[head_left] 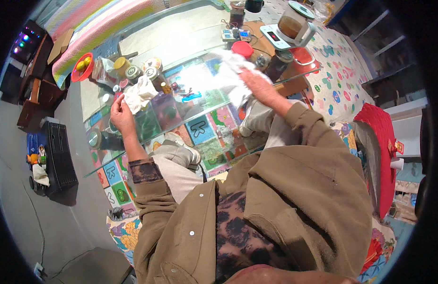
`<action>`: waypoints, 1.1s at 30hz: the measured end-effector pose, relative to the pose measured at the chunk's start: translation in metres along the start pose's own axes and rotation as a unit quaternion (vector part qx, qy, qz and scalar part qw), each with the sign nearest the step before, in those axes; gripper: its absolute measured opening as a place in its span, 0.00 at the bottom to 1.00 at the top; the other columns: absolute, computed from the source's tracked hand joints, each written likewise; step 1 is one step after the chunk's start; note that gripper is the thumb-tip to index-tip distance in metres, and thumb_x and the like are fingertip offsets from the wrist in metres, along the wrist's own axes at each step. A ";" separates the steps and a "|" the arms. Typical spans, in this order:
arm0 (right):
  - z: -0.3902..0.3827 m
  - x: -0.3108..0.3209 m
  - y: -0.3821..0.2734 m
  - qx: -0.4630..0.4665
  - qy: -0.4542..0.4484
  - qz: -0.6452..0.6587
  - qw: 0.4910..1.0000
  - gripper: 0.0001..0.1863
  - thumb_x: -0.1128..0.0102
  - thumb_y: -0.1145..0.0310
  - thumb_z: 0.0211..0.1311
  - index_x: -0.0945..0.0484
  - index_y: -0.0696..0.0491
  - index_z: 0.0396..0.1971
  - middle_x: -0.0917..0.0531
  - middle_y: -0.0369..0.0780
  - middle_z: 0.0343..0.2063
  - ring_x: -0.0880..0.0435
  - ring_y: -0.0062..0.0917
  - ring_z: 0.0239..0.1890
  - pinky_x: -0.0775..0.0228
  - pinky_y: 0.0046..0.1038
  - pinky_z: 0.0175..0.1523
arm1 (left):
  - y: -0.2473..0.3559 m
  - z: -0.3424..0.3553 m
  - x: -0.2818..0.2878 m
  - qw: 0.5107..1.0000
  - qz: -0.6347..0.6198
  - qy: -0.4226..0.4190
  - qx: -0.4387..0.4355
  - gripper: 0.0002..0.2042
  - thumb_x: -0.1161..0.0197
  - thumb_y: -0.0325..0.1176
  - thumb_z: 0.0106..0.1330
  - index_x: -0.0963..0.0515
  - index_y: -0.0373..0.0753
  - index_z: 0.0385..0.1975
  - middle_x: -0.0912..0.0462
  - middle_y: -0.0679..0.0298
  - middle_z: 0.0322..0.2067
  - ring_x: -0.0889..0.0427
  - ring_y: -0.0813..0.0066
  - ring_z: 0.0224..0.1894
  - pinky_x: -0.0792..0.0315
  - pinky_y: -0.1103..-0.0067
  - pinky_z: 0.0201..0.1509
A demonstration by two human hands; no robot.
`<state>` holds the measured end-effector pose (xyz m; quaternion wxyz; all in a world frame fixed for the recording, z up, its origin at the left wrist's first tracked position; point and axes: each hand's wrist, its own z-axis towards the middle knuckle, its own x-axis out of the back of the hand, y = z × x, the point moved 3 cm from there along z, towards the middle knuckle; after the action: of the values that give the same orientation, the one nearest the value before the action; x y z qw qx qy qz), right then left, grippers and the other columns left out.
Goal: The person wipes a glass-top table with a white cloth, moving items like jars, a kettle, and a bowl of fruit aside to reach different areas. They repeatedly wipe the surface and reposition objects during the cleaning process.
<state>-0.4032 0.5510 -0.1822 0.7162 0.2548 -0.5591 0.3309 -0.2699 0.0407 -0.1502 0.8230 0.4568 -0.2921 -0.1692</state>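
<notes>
My right hand presses a white cloth against the glass tabletop, near its right side. At the left of the table, my left hand has its fingers closed at the edge of a crumpled white cloth. This second cloth lies in front of a cluster of lidded jars. A small brown bottle stands just right of it. Below my left wrist is a jar with a grey lid.
A glass kettle of brown liquid sits on a white base at the far right. Near it are a red lid, a dark jar and a red-rimmed container. A red bowl with yellow fruit stands far left.
</notes>
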 end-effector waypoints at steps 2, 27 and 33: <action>-0.041 0.000 0.081 -0.162 0.022 0.177 0.971 0.23 0.67 0.64 0.79 0.35 0.59 0.66 0.30 0.49 0.65 0.35 0.40 0.70 0.46 0.35 0.75 | 0.002 -0.002 -0.004 1.000 0.003 -0.014 0.008 0.10 0.41 0.26 0.69 0.16 0.36 0.46 0.14 0.62 0.43 0.17 0.78 0.40 0.24 0.79 0.46; -0.096 -0.084 0.140 -0.559 0.336 0.698 0.295 0.18 0.54 0.81 0.61 0.28 0.60 0.52 0.19 0.44 0.44 0.14 0.37 0.39 0.18 0.43 0.42 | 0.042 -0.072 0.031 0.994 -0.093 0.039 0.048 0.10 0.41 0.27 0.72 0.16 0.36 0.47 0.15 0.69 0.40 0.23 0.88 0.37 0.28 0.86 0.43; -0.008 -0.096 -0.133 -0.382 -0.025 0.893 0.238 0.15 0.50 0.74 0.69 0.25 0.60 0.53 0.17 0.44 0.48 0.16 0.36 0.48 0.21 0.39 0.52 | 0.115 -0.113 0.008 0.979 -0.113 -0.089 -0.145 0.08 0.38 0.21 0.63 0.17 0.39 0.40 0.15 0.61 0.36 0.17 0.72 0.37 0.24 0.77 0.42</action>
<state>-0.3122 0.4517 -0.2766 -0.0413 -0.7037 -0.5046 0.4984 -0.1906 0.1705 -0.0967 0.8267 0.3460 -0.2830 -0.3416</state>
